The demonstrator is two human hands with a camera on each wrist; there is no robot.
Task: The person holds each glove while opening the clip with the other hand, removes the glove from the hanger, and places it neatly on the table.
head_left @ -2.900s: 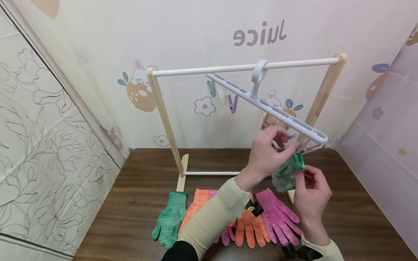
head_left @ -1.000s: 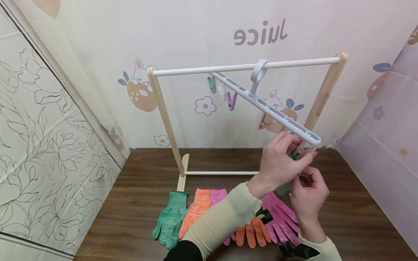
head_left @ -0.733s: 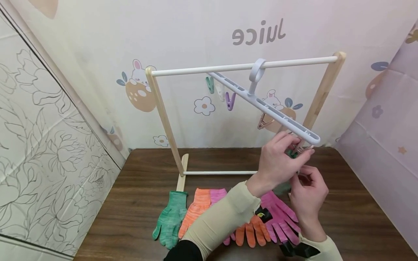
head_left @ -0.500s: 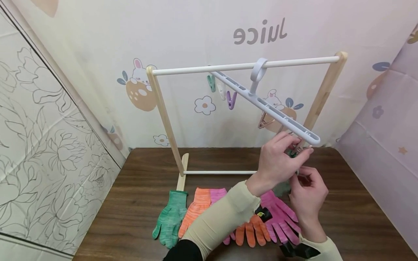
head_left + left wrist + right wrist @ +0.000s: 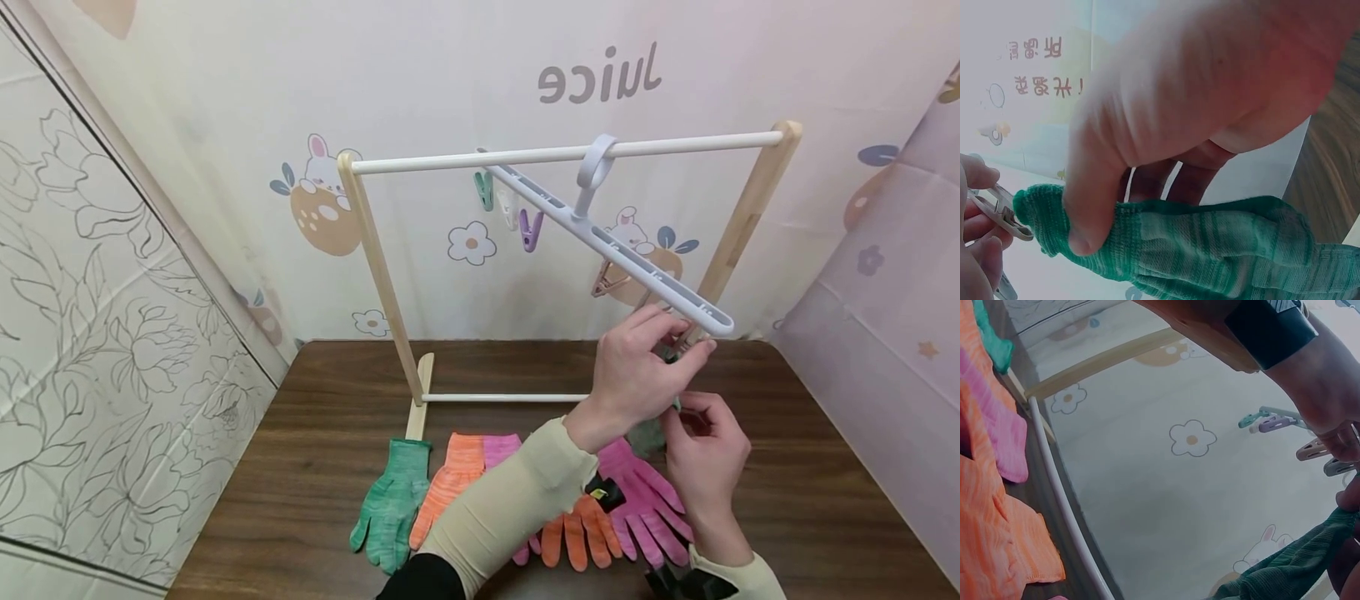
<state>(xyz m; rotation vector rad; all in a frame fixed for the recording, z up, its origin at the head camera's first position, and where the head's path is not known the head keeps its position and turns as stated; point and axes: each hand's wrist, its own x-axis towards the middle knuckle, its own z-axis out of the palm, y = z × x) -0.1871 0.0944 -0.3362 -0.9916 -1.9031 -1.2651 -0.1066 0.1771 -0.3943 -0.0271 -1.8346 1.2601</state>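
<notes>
My left hand is up under the near end of a pale lavender hanger, pinching a pale clothespin between finger and thumb. Just below it, my right hand pinches the cuff of a green striped glove, thumb on the near side of the cloth. In the left wrist view the clothespin's tip is right at the cuff's edge. The glove dangles downward from the fingers; the left hand hides most of it in the head view.
The hanger hooks over a white-barred wooden rack. Green, purple and pink clothespins hang along it. On the table lie a green glove, orange gloves and pink gloves. A printed curtain stands behind.
My left hand has moved right and down to the clothespin, now covering much of the green glove. The hanger's near end has swung slightly left. The right hand has shifted slightly left and down.
</notes>
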